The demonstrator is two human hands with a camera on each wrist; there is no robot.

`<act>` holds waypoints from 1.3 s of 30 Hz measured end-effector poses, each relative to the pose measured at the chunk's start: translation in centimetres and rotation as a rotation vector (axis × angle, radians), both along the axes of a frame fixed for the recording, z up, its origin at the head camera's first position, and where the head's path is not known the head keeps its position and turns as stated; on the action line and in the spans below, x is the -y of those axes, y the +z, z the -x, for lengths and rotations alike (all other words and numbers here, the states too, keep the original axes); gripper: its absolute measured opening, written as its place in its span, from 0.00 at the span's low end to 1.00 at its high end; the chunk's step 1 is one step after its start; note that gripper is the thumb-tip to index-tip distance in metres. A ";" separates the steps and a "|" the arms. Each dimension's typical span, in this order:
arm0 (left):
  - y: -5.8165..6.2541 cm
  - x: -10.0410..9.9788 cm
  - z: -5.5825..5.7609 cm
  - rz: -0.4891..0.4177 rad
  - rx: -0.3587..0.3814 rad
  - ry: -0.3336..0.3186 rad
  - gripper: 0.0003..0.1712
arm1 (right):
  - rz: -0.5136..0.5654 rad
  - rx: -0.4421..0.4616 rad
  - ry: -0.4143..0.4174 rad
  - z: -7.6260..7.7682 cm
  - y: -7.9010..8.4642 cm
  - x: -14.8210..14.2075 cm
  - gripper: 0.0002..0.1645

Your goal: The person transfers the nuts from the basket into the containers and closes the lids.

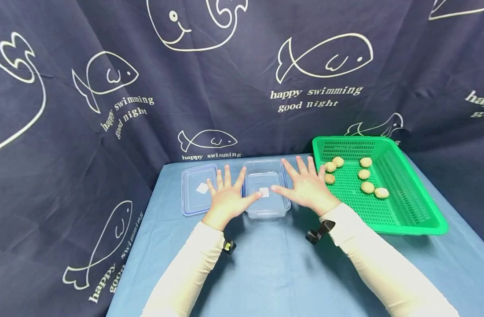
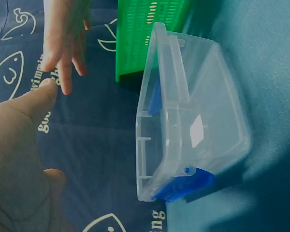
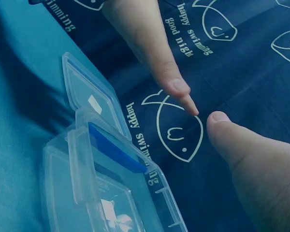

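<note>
Both hands hover over the table with fingers spread and nothing held. My left hand (image 1: pixel 227 200) is above the gap between a clear plastic lid (image 1: pixel 192 200) and a clear plastic container (image 1: pixel 265 211). Over the container's right side is my right hand (image 1: pixel 308 189), its fingertips near the green basket's left edge. In the left wrist view the container (image 2: pixel 217 111) shows blue side clips and a white label inside. The right wrist view has the lid (image 3: pixel 82 82) lying beyond the container. Several walnuts (image 1: pixel 367 187) lie in the green basket (image 1: pixel 436 226).
A blue cloth covers the table (image 1: pixel 262 273). Behind and to the left hangs a dark blue curtain (image 1: pixel 242 101) with white fish drawings. The basket's high rim stands at the right.
</note>
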State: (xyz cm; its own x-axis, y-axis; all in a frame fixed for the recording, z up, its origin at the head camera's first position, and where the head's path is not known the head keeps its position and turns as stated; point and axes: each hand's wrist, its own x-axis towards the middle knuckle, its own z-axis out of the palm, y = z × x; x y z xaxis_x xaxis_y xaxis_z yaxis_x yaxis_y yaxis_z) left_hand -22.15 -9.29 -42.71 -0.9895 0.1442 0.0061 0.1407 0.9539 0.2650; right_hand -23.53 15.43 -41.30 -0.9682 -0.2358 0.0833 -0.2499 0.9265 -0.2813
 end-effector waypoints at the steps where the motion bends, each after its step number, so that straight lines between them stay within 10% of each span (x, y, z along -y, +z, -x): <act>1: -0.1 0.1 0.0 -0.009 0.001 -0.004 0.59 | 0.013 -0.008 0.006 0.1 0.1 -0.1 0.62; 13: -4.0 1.2 1.8 -0.114 -0.017 -0.192 0.65 | 0.224 -0.142 0.081 3.0 1.0 -3.2 0.54; 24: -7.0 1.9 1.9 -0.155 -0.004 -0.290 0.64 | 0.373 -0.064 0.032 4.9 0.6 -6.9 0.47; 39: -8.1 1.8 1.9 -0.091 0.005 -0.305 0.65 | 0.655 0.036 0.006 7.7 -1.3 -11.4 0.43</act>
